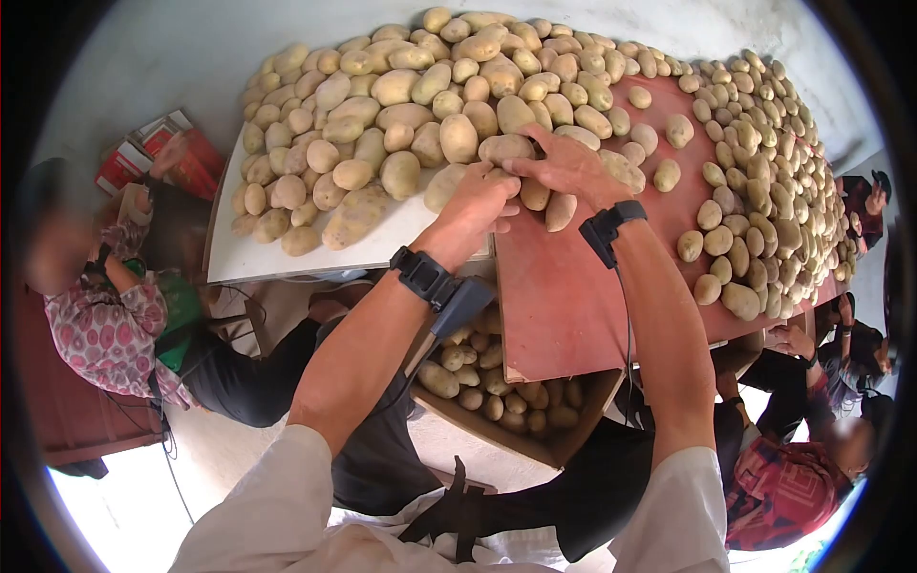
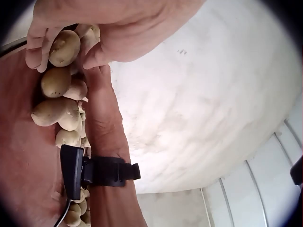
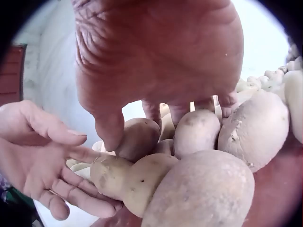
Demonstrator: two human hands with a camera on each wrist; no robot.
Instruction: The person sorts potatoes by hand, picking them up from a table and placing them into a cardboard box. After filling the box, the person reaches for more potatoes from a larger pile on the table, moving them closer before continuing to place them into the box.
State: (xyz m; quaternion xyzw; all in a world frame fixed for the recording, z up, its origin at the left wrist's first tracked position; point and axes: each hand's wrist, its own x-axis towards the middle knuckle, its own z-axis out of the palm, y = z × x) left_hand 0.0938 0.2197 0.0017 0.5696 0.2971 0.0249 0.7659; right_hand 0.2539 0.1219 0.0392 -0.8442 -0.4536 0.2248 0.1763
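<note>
Both bare hands meet at the near edge of the big potato heap. The right hand (image 1: 568, 172) reaches over from above, its thumb and fingers pinching a brownish oval potato (image 3: 137, 139). Beside it, the left hand (image 1: 478, 202) is turned with its palm inward and fingers loosely spread. In the right wrist view, the left fingertips (image 3: 102, 206) lie just beside a pale potato (image 3: 110, 175). Another potato (image 2: 65, 48) shows between the left thumb and fingers in the left wrist view. More potatoes (image 1: 561, 212) lie just below the right palm.
Potatoes cover the white tabletop (image 1: 277, 264) and the right side of the red board (image 1: 564, 306). A cardboard box (image 1: 583, 420) of smaller potatoes stands below the table edge. People sit at left (image 1: 115, 325) and right (image 1: 788, 487). A pale wall (image 1: 191, 57) rises behind.
</note>
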